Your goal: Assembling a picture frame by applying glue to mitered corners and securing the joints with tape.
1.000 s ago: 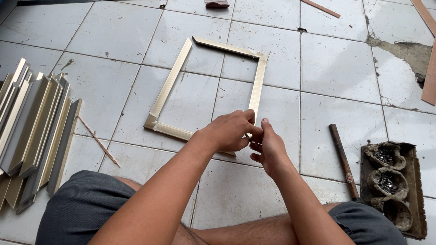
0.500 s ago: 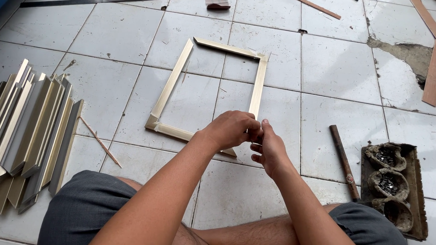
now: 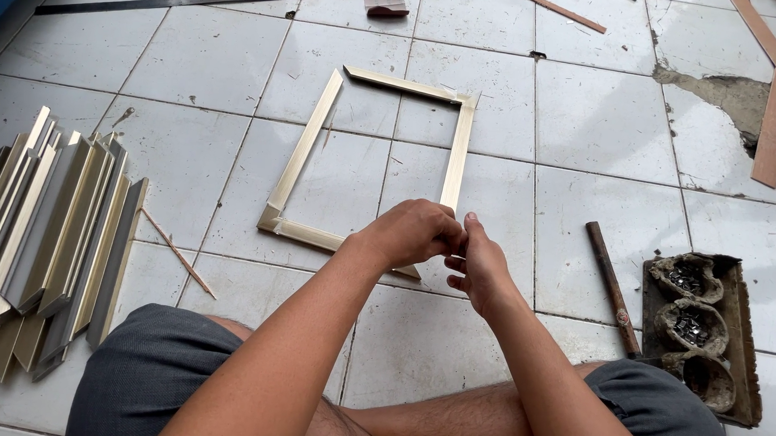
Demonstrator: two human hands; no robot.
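Observation:
A rectangular frame of gold moulding strips lies flat on the white tiled floor in front of me. My left hand is curled over the frame's near right corner. My right hand meets it from the right, with fingertips pressed against the left fingers. Whatever is pinched between them is hidden. The near strip's right end pokes out under my left hand. I sit cross-legged in grey shorts.
A stack of cut moulding strips lies at my left, with a thin stick beside it. At my right are a hammer and a tray of small metal fasteners. A long metal ruler and wood strips lie farther off.
Both hands stay joined over the frame's near right corner. Only the fingers shift slightly. The frame has not moved.

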